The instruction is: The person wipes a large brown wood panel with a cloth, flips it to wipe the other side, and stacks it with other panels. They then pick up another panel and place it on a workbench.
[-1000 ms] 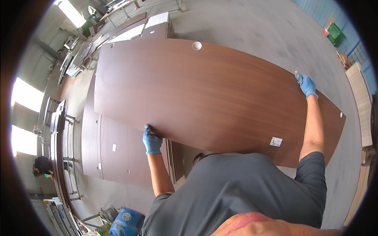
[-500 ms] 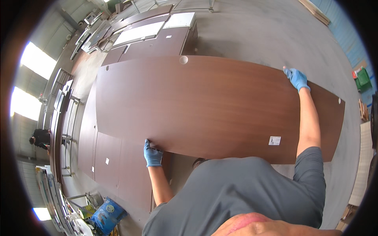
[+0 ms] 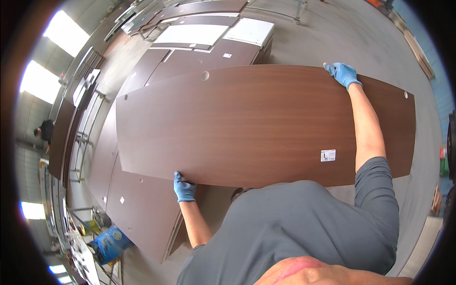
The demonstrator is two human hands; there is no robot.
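Note:
A large dark brown wood-grain panel [image 3: 256, 128] with gently bowed long edges spans the space in front of my body. It has round holes near its far edge and a small white label [image 3: 327, 156] toward its near right. My left hand [image 3: 184, 188], in a blue glove, grips the near edge left of my torso, thumb on top and fingers hidden beneath. In a matching glove, my right hand [image 3: 343, 74] is wrapped over the far edge toward the right end. The panel's left part overlaps a stack of similar brown panels [image 3: 142, 209].
More brown panels [image 3: 228, 56] and white boards [image 3: 249, 31] lie stacked beyond. At the left are metal racks [image 3: 88, 128], a blue bag [image 3: 111, 243] and a distant person [image 3: 46, 130]. Grey concrete floor [image 3: 332, 35] stretches to the far right, with boards [image 3: 412, 47] along the wall.
My view and body have turned, so the stacks behind the panel appear shifted right. Both hands keep hold of the panel, which now lies more level across the view.

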